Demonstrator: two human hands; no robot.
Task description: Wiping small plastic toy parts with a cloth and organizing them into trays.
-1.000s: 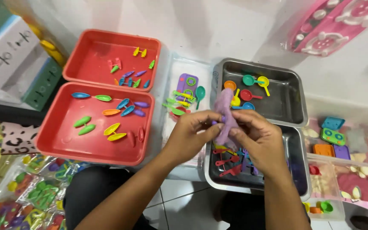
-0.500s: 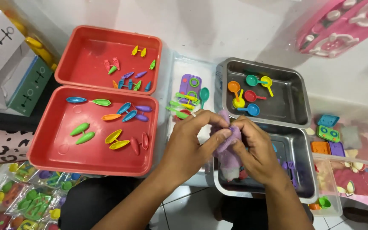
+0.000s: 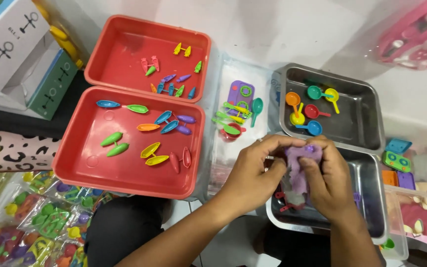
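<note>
Mostly, both hands' grip hides the purple cloth (image 3: 297, 170) and a small purple piece.

Home toy-packing workspace, white tiled floor (image 3: 213, 232), red trays (image 3: 124, 173) of tiny plastic toys, bagged toy sets (image 3: 40, 222)

White, green boxes (image 3: 25, 54) top left; toy packets (image 3: 35, 222) (clear) bottom left.

left hand (image 3: 250, 173), right hand (image 3: 329, 178), fingers pinched together
</note>
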